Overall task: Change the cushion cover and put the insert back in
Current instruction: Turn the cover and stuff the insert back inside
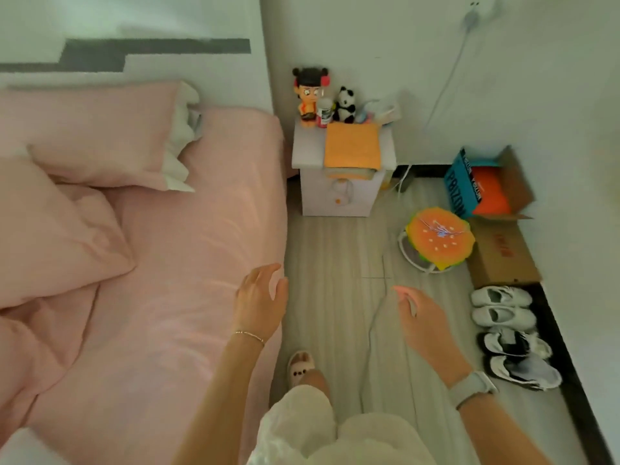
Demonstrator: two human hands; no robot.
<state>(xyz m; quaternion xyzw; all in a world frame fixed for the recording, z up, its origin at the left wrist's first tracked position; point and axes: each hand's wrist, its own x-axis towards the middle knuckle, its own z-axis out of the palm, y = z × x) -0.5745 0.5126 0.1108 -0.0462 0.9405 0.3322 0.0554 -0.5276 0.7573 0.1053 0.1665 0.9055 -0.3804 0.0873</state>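
A pink pillow [100,135] lies at the head of the bed, its white insert [179,142] sticking out of the open right end. A second pink pillow [50,229] lies in front of it on the left. My left hand [260,300] hovers with spread fingers over the right edge of the bed and holds nothing. Out over the floor, my right hand [422,320] pinches the top of a pale grey cover [389,357], which hangs down limp and blends with the floor. A folded orange cloth [352,146] lies on the nightstand.
The white nightstand [303,152] beside the bed carries a doll, a panda and a can. A burger-shaped cushion [439,241] sits on a stool. Cardboard boxes [503,253] and several shoes [503,308] line the right wall. A rumpled pink duvet [40,330] covers the bed's left side.
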